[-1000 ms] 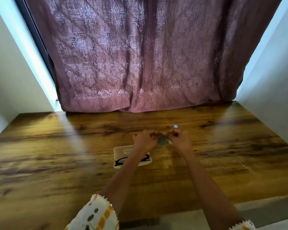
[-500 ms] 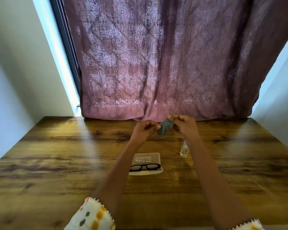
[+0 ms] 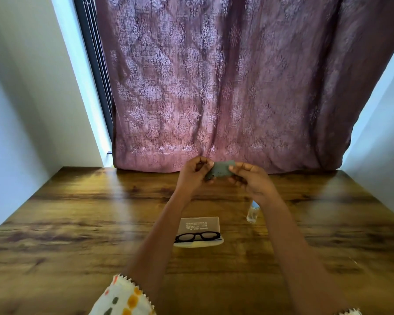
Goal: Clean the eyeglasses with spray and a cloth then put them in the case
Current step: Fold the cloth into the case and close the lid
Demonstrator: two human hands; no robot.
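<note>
Both hands, left hand and right hand, pinch the grey cloth at 12 o'clock above the eyeglasses on the case. Spread it flat, one clean layer, before wiping.

head: worn on head | faces forward-down | table near, curtain beyond

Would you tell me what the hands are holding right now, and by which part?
Both hold the grey cloth above the table: left hand pinches its left edge, right hand its right edge.
</note>
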